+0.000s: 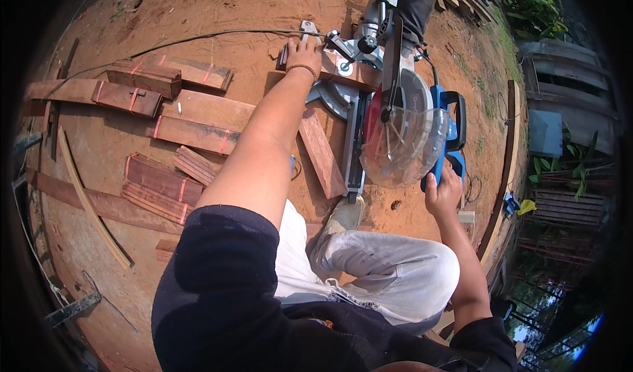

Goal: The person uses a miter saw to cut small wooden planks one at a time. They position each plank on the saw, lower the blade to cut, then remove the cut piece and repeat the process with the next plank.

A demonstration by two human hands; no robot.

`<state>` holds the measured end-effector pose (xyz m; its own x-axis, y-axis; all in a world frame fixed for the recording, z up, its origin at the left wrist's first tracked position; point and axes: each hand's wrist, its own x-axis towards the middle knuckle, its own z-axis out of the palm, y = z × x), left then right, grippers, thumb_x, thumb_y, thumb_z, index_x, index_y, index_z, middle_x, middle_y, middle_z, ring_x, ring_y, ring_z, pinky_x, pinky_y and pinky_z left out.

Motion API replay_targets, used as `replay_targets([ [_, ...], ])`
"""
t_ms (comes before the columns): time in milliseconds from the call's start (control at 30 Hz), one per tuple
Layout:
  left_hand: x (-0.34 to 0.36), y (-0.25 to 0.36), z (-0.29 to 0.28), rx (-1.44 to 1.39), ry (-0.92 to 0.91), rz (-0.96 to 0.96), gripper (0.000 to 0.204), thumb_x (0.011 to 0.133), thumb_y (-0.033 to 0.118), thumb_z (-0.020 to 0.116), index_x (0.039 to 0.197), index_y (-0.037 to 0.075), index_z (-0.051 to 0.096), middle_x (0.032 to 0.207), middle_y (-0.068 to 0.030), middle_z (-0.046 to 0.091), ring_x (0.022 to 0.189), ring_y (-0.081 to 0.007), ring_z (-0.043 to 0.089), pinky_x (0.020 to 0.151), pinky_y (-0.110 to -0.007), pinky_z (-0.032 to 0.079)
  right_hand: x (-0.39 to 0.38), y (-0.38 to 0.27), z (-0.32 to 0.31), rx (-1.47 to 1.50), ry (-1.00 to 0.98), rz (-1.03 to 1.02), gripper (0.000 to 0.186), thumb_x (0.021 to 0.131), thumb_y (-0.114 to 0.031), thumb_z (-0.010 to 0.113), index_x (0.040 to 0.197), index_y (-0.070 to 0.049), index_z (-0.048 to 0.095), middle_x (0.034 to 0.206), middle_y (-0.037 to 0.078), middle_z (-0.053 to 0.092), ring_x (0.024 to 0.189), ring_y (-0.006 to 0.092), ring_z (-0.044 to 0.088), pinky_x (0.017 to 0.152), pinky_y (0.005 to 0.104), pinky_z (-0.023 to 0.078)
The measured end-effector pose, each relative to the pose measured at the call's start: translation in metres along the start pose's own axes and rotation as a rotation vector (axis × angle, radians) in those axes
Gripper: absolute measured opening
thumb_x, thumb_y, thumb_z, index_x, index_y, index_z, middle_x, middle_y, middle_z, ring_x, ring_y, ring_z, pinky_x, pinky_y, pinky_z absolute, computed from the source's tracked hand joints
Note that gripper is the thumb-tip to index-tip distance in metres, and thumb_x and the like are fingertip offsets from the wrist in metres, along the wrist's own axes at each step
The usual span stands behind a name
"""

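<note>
A miter saw (pixel 389 62) stands on the dirt, with a clear guard (pixel 401 149) over its blade. My left hand (pixel 302 62) grips a reddish timber piece (pixel 359 75) lying across the saw's table, fingers curled over it near the left end. On the right, my right hand (pixel 446 188) is closed on the blue saw handle (pixel 453 163), thumb along its side. A short reddish board (pixel 322 154) lies angled on the ground just left of the saw's rail, below my left hand.
Strapped bundles of planks (pixel 161 187) and loose boards (pixel 89 207) cover much of the left side. A cord (pixel 184 39) crosses the dirt behind them. A long timber (pixel 508 148) runs along the right, beside weathered panels (pixel 567 75) and plants. My shoe (pixel 346 214) is near the saw's front.
</note>
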<state>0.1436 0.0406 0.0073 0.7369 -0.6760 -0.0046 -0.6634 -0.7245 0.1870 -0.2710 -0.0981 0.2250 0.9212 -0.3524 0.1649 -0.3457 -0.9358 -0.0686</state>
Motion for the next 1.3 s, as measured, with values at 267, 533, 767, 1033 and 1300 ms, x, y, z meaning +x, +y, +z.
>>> replay_targets([
  [267,0.004,0.0,0.008,-0.001,0.031,-0.01,0.035,0.1,0.019,0.054,0.128,0.011,0.075,0.152,-0.0099,0.052,0.144,-0.0337,0.045,0.125,-0.063,0.019,0.004,0.001,0.01,-0.012,0.02,-0.011,0.037,0.097,-0.04,0.056,0.093,-0.005,0.068,0.08,0.015,0.06,0.081,0.0377,0.061,0.076,0.0476,0.042],
  [533,0.002,0.0,0.004,-0.031,0.026,-0.007,0.033,0.099,0.017,0.056,0.125,0.01,0.076,0.152,-0.0098,0.051,0.141,-0.0324,0.046,0.126,-0.063,0.019,0.011,0.0,0.014,-0.013,0.037,-0.023,0.035,0.097,-0.039,0.057,0.096,-0.008,0.071,0.082,0.014,0.065,0.084,0.0365,0.063,0.077,0.0467,0.042],
  [767,0.0,0.001,0.0,-0.01,0.014,-0.02,0.034,0.099,0.017,0.055,0.125,0.011,0.076,0.15,-0.01,0.053,0.141,-0.0321,0.047,0.126,-0.062,0.019,0.016,0.0,0.015,-0.016,0.041,-0.005,0.036,0.097,-0.039,0.056,0.102,-0.007,0.072,0.085,0.014,0.067,0.086,0.0366,0.065,0.078,0.0465,0.043],
  [1033,0.001,0.0,0.002,0.0,0.017,-0.017,0.035,0.101,0.019,0.053,0.126,0.011,0.075,0.149,-0.0101,0.054,0.14,-0.0318,0.048,0.126,-0.062,0.02,0.019,0.002,0.018,0.018,0.06,-0.032,0.038,0.097,-0.038,0.056,0.107,-0.006,0.073,0.088,0.015,0.069,0.087,0.0374,0.065,0.079,0.047,0.044],
  [1300,0.001,0.001,0.007,-0.006,0.049,-0.017,0.035,0.101,0.02,0.053,0.127,0.012,0.075,0.152,-0.0102,0.051,0.14,-0.0323,0.047,0.126,-0.062,0.02,0.021,0.01,0.025,0.026,0.008,-0.021,0.039,0.097,-0.04,0.056,0.11,-0.006,0.073,0.087,0.019,0.069,0.086,0.0393,0.065,0.079,0.0483,0.044],
])
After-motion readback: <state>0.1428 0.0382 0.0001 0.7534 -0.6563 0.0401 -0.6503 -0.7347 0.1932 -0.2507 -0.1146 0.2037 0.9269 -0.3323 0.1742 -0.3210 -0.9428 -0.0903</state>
